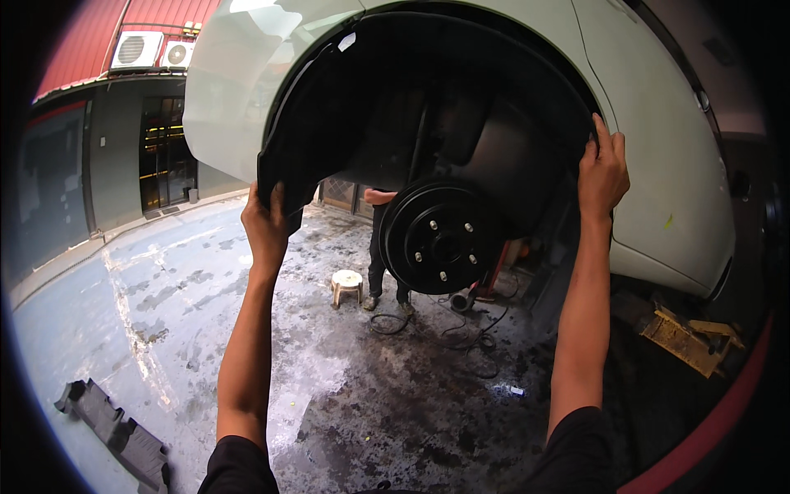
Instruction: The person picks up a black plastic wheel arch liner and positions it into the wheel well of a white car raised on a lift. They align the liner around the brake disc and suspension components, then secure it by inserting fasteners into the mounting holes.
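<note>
Both hands are raised at the wheel arch of a pale, glossy car, well apart, arms stretched up from short dark sleeves. From where I stand, the left hand (267, 216) pinches the lower end of a black wheel-arch liner (325, 123), thumb on the near face and fingers round the outer edge. Across the opening and slightly higher, the right hand (603, 169) has its fingers up along the arch's lip, touching the edge; whether it also clasps the liner, I cannot tell. That liner, dull and dark, curves up and over between the hands, inside the smooth painted body panel (666, 173).

Below and between the hands sits a round brake drum (448, 243), black, with stepped rings and shiny metal studs set about its hub. Beyond the left hand, farther off and lower, a pale round-topped stool (346, 280) stands by a person's dark-trousered legs (378, 259). Dark hoses (388, 325) coil on the blotchy, stained floor (214, 329). Down past the right hand lies a scuffed yellow block (687, 339); far below the left, a ridged black part (119, 432).
</note>
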Demonstrator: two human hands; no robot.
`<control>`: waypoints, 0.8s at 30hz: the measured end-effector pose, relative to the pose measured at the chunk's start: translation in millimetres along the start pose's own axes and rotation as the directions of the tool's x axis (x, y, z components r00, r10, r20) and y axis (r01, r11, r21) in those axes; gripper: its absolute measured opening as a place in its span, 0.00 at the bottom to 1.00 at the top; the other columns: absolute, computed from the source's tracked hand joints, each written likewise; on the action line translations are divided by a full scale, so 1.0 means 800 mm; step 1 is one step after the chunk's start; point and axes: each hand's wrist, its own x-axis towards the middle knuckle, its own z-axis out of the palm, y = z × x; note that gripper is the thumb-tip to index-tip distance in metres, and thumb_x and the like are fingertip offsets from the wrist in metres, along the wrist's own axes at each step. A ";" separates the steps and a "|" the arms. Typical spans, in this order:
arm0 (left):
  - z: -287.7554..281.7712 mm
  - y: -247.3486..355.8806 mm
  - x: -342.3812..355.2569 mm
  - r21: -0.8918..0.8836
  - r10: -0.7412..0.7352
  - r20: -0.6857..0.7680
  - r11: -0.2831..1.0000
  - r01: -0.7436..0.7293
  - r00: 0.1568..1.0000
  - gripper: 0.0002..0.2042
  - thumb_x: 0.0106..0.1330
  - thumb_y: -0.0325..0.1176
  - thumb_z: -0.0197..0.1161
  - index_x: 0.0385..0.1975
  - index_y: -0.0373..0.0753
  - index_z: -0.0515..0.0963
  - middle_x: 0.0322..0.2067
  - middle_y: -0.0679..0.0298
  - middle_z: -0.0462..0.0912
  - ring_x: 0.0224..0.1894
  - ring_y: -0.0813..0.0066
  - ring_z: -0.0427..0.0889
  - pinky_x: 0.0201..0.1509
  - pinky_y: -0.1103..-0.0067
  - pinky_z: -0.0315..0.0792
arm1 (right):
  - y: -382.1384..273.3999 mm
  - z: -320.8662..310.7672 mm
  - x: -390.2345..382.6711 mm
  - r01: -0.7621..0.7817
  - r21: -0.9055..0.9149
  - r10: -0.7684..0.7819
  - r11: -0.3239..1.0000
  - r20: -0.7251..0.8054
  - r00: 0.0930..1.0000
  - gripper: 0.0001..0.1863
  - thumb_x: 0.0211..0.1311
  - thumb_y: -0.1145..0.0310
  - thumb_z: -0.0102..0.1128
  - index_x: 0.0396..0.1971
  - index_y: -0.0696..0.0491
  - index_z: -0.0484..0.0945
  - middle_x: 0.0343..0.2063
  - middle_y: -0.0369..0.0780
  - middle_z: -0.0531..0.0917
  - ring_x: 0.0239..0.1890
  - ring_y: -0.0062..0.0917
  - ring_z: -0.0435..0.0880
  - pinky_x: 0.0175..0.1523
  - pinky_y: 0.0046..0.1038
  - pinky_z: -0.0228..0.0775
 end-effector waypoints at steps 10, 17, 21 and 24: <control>0.001 0.006 0.014 -0.001 0.012 -0.010 1.000 -0.012 1.000 0.11 0.75 0.32 0.60 0.45 0.27 0.77 0.31 0.48 0.86 0.32 0.71 0.83 0.37 0.73 0.74 | 0.005 0.009 0.044 0.042 -0.014 -0.041 0.999 0.042 0.998 0.20 0.65 0.70 0.65 0.56 0.37 0.82 0.35 0.32 0.78 0.33 0.26 0.85 0.39 0.33 0.81; 0.017 0.001 0.006 0.029 0.041 -0.028 0.999 -0.041 0.999 0.12 0.75 0.32 0.60 0.46 0.27 0.77 0.31 0.49 0.86 0.33 0.73 0.82 0.38 0.73 0.75 | 0.014 0.012 0.056 0.021 0.028 -0.023 0.999 0.066 0.998 0.19 0.65 0.68 0.65 0.56 0.38 0.82 0.36 0.32 0.79 0.34 0.28 0.86 0.40 0.35 0.81; 0.010 -0.006 0.004 -0.036 -0.010 -0.022 0.999 0.010 1.000 0.14 0.75 0.34 0.61 0.49 0.27 0.78 0.35 0.52 0.87 0.36 0.74 0.82 0.42 0.75 0.76 | 0.020 0.023 0.059 0.028 0.124 -0.028 0.992 0.004 1.000 0.17 0.64 0.66 0.66 0.53 0.41 0.82 0.37 0.32 0.81 0.35 0.30 0.86 0.41 0.36 0.80; 0.015 -0.008 0.002 -0.028 0.036 -0.038 0.999 -0.037 0.999 0.16 0.75 0.37 0.61 0.50 0.28 0.78 0.37 0.52 0.87 0.36 0.73 0.82 0.43 0.75 0.76 | 0.031 0.031 0.061 0.026 0.172 -0.022 0.985 -0.025 0.999 0.12 0.64 0.64 0.66 0.47 0.44 0.82 0.36 0.33 0.83 0.35 0.30 0.86 0.40 0.36 0.78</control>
